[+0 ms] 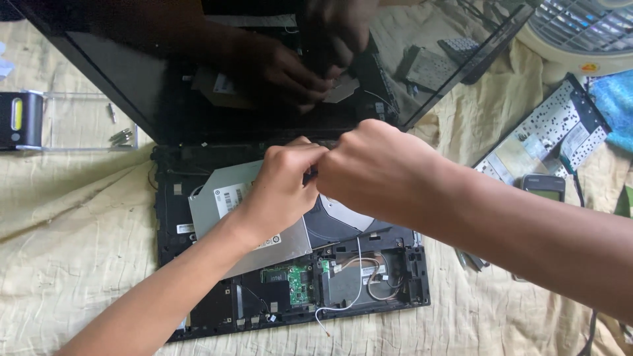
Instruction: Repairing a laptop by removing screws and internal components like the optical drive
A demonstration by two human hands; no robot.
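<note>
- Several small silver screws (120, 136) lie at the far left in a clear plastic lid tray (79, 118), just beside a black box with a yellow stripe (20, 120); all of it rests on the wrinkled cream cloth (66, 231).
- We see an opened black laptop base (198, 310) in the middle, its dark glossy screen (132, 72) tilted up behind and mirroring our hands.
- A flat grey metal optical drive (217, 198) lies across the base, with a small green circuit board (299, 285) and thin white wires (349, 296) below it.
- Our left hand (283, 191) hovers over the drive, fingers curled shut around something small; we cannot tell what.
- Our right hand (376, 168) touches the left at the knuckles, fingers clenched into a fist near the hinge edge; what they pinch is hidden.
- To the right lies a detached keyboard panel turned silver side up (541, 132), with a small dark phone (544, 186) near it.
- A white fan grille (587, 33) stands in the far right corner, next to a blue cloth (616, 105).
</note>
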